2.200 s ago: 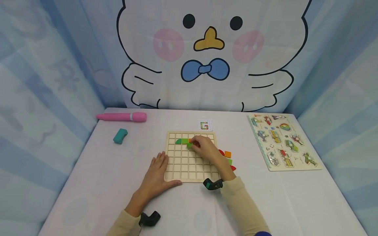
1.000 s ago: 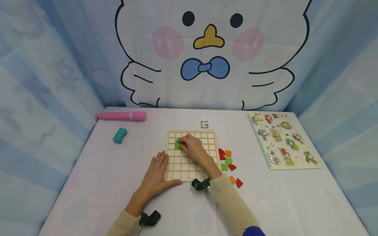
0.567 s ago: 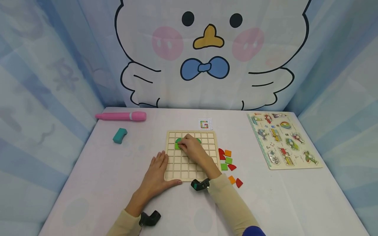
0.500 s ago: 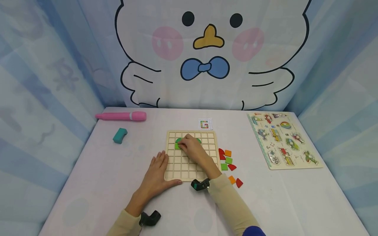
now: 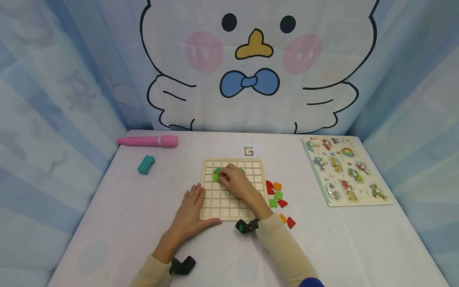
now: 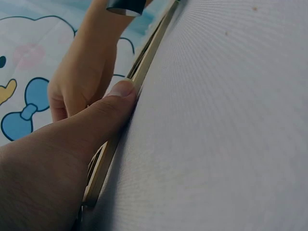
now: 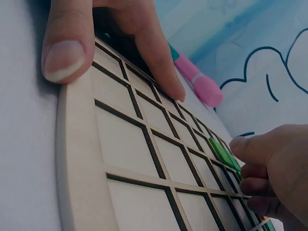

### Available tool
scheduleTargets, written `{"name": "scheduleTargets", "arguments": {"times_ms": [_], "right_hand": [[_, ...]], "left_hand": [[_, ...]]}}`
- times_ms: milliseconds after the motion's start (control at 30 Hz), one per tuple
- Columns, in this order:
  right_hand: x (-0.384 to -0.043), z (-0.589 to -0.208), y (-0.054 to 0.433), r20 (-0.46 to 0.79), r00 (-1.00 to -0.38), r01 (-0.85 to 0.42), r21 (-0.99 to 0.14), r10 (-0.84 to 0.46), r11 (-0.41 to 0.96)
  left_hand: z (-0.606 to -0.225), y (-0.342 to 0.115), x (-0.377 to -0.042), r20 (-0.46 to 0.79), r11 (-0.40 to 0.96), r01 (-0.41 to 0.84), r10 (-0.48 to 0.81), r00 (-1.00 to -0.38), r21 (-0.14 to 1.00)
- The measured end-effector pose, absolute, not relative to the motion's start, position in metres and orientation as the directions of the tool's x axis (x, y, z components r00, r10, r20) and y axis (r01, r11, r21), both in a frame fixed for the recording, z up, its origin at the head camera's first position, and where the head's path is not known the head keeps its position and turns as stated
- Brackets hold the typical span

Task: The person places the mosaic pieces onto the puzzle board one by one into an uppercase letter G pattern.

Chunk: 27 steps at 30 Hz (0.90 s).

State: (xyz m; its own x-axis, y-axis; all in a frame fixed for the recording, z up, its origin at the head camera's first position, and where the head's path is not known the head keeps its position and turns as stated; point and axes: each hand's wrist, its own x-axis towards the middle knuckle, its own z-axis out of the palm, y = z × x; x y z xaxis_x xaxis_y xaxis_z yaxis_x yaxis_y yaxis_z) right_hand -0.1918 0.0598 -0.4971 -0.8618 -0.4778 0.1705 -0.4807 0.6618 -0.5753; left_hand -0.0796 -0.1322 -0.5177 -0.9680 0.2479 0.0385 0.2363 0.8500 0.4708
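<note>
A wooden grid board (image 5: 215,204) lies on the table. My left hand (image 5: 190,215) rests at its left front corner, fingers straight along the left side, thumb (image 6: 108,106) against the front edge. Over the board's upper part, my right hand (image 5: 234,181) has its fingers curled and pinches at a green square piece (image 5: 215,177), which sits in the grid; in the right wrist view the thumb and fingers meet the green piece (image 7: 222,153). Dark green rounded pieces (image 5: 217,170) show on either side of the hand, which hides the row between them.
Loose red, orange and green pieces (image 5: 278,195) lie right of the board, with a red piece (image 5: 291,222) nearer me. A pattern card (image 5: 250,151) is behind it. A picture puzzle (image 5: 346,173) lies right; a pink marker-shaped object (image 5: 147,141) and teal block (image 5: 146,164) lie left.
My right hand has moved left from the upper middle of the board to the green square, now seated below the rounded green piece, and lately shifted slightly. My left hand stays put.
</note>
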Motion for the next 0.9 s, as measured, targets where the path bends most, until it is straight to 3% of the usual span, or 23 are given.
{"name": "scheduleTargets", "arguments": {"times_ms": [900], "right_hand": [[-0.179,-0.481,0.097,0.183,-0.906,-0.413,-0.572,-0.381,0.708]], "left_hand": [[-0.519,-0.131,-0.08,0.037,0.858,0.226,0.236,-0.971,0.461]]}}
